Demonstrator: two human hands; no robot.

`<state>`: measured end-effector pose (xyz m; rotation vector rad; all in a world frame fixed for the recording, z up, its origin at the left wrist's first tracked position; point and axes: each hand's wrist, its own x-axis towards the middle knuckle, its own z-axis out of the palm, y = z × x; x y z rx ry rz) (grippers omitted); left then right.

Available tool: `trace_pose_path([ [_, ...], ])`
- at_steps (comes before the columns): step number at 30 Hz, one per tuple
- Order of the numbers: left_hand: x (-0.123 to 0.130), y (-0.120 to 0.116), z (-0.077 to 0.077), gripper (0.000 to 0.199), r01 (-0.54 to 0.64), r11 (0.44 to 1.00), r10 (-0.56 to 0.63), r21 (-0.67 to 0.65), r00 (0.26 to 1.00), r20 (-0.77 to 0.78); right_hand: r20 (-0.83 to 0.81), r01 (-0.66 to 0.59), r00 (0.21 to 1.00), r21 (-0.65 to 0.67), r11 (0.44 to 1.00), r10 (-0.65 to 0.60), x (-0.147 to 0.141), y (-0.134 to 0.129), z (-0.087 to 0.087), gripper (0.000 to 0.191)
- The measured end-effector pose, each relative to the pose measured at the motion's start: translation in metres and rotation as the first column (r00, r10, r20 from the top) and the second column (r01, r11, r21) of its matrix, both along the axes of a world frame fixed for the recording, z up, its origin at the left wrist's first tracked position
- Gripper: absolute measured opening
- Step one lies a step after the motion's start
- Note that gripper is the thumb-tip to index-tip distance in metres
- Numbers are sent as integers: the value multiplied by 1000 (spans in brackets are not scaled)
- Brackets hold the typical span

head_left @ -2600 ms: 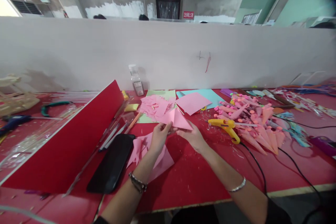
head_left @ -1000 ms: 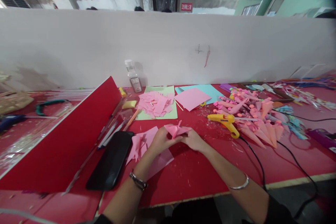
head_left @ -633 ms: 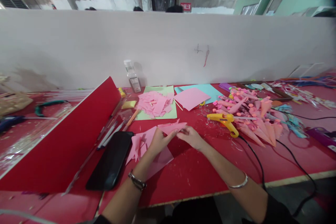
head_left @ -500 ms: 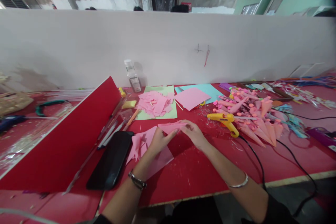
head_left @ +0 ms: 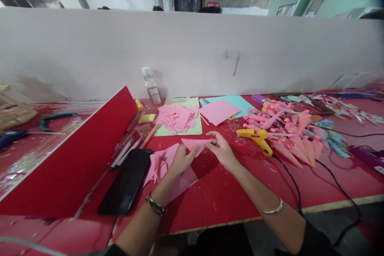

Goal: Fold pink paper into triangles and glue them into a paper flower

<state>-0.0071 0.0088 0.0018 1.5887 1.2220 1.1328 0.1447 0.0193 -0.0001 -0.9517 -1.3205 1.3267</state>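
A folded pink paper (head_left: 193,145) sits in the air just over the near middle of the red table (head_left: 225,204), between the person's hands. It is plain and matt, folded into a flattish, roughly triangular shape: a long, fairly straight upper edge runs to a sharp point on the left, and the body narrows downward. The left hand (head_left: 181,160) pinches it narrowly, thumb along the near face; its other fingers are mostly hidden behind the paper. The right hand (head_left: 222,151) has its fingertips closed on the right end.

Beside the left wrist, folded pink pieces (head_left: 157,166) lie on a flat pink sheet (head_left: 186,182), next to a black phone (head_left: 126,184). Farther back, pink scraps (head_left: 177,118) cover much of a pale green sheet (head_left: 196,129). To the right, a yellow glue gun (head_left: 259,140) rests against a heap of pink cones (head_left: 300,144).

The clear bottle (head_left: 152,88) by the partition (head_left: 180,48) bears a pale label, its print too small to read. Beyond, a red sign (head_left: 213,4) shows white characters, partly covered and blurred.
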Motion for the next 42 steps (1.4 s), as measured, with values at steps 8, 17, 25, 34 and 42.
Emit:
trace_pose_path([
  [8,-1,4,3,34,-99,995,98,-2,987,-130,83,-2,997,24,1000,0,-1,2,-2,19],
  [17,-5,6,4,31,34,999,-34,-2,990,-138,263,-110,960,50,993,93,1,-1,0,33],
  [25,-5,6,8,29,13,999,-15,-51,999,-43,85,-165,981,-104,981,174,0,0,-5,49],
  [34,-7,8,9,26,29,999,-29,-24,999,-18,2,-189,982,-111,976,190,1,-1,-5,40],
  [42,-8,10,8,25,37,999,-36,-35,998,44,-51,-232,972,-110,966,228,-1,-3,-1,29],
])
